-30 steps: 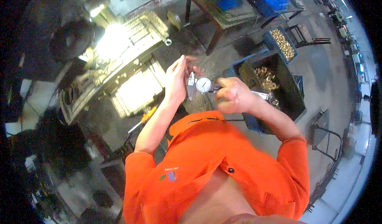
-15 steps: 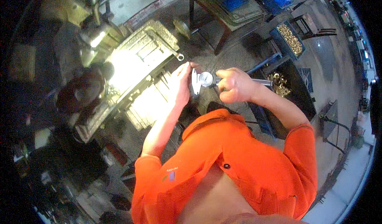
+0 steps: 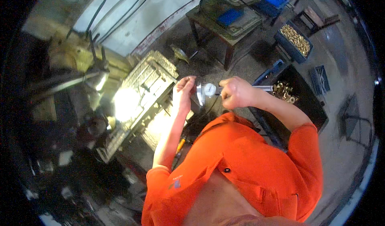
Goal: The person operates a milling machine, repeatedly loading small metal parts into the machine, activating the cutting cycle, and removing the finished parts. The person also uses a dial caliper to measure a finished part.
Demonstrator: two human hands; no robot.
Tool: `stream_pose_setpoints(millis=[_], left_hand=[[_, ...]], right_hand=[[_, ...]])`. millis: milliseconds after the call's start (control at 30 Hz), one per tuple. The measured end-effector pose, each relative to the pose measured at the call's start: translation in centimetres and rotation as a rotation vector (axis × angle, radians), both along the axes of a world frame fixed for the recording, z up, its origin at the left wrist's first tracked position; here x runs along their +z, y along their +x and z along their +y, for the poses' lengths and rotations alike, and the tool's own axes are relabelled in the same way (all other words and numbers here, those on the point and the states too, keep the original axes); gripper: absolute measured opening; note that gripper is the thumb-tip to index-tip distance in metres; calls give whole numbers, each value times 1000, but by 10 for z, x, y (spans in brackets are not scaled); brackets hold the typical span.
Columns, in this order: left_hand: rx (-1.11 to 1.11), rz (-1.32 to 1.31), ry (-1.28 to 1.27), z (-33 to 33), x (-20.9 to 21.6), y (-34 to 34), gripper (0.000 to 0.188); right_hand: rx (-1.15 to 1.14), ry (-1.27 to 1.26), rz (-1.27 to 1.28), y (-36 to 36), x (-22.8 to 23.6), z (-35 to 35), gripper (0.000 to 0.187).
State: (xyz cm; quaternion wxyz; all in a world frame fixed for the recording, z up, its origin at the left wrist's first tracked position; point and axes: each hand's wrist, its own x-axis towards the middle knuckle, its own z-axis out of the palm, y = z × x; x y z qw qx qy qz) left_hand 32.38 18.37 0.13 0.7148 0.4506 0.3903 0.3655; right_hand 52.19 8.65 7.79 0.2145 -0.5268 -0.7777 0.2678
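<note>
My right hand (image 3: 237,92) is closed around the beam of a dial caliper (image 3: 209,90), which lies roughly level in front of my chest. The caliper's round white dial faces up and its jaws point to the left. Beside those jaws is my left hand (image 3: 183,92), its fingers bent and pressed together at the tips. Whatever sits between those fingertips is too small or hidden to make out. Left of this hand stands a brightly lit machine table (image 3: 154,79) of worn metal.
On the right, a dark tray (image 3: 306,105) holds brass-coloured parts (image 3: 284,92). Beyond it stands a blue crate (image 3: 303,58) full of small brass pieces. A metal table (image 3: 228,37) is at the back, with a blue bin (image 3: 276,1) beside it. Something yellow-handled (image 3: 181,145) lies below my left forearm.
The whole view has shifted, bringing more of the wall and the right-hand tray into sight. My left fingers have curled in more; the caliper stays in my right hand.
</note>
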Motion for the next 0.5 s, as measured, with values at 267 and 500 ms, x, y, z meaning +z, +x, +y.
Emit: stream_pose_setpoints(millis=[267,500], left_hand=[[-306,75,124,49,-28,63,32],[-562,673,520,143,-72,158,44]], right_hand=[[-498,143,127,59,-27,-94,8],[-1000,-203,273,101,-22,-143,11]])
